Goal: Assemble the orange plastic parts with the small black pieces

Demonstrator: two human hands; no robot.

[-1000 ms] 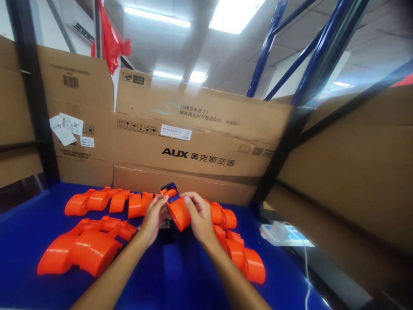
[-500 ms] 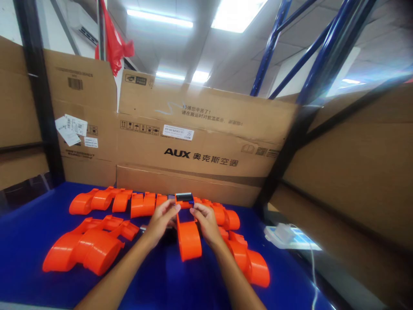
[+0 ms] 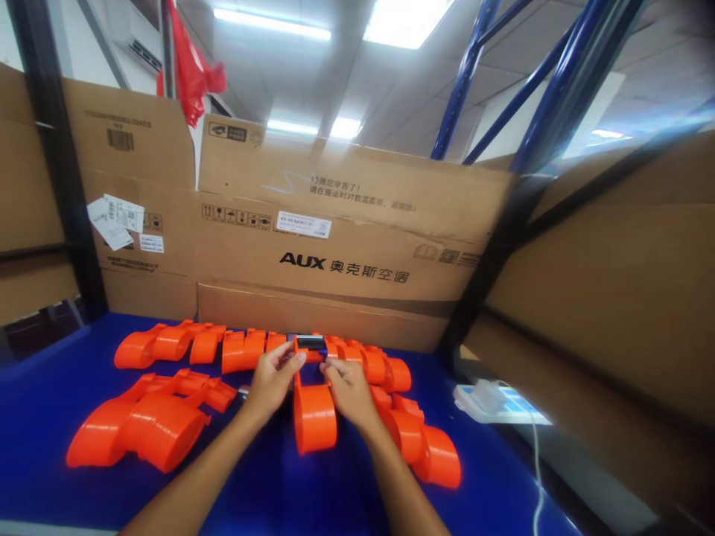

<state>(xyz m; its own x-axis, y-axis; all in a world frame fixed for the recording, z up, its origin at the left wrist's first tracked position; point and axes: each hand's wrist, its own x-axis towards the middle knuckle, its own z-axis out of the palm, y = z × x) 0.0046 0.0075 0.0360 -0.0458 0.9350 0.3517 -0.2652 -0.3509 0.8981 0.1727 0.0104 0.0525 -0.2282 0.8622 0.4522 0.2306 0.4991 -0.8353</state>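
An orange plastic part with a wide rounded lower end and a narrow upper frame is held up over the table. At its top sits a dark rectangular piece with a pale upper edge. My left hand is closed on the frame's left side, thumb against the front. On the right side, my right hand pinches the frame's edge, close to a small blue bit. Whether its fingertips also hold something small cannot be made out.
Similar orange parts stand in a back row, with a cluster at front left and more at right on the blue tabletop. A cardboard wall rises behind. A white power strip with a cable lies at right.
The orange part and both hands have shifted slightly left in view. My right hand's fingers have curled in closer and lower along the frame's right edge. The camera view has shifted a little.
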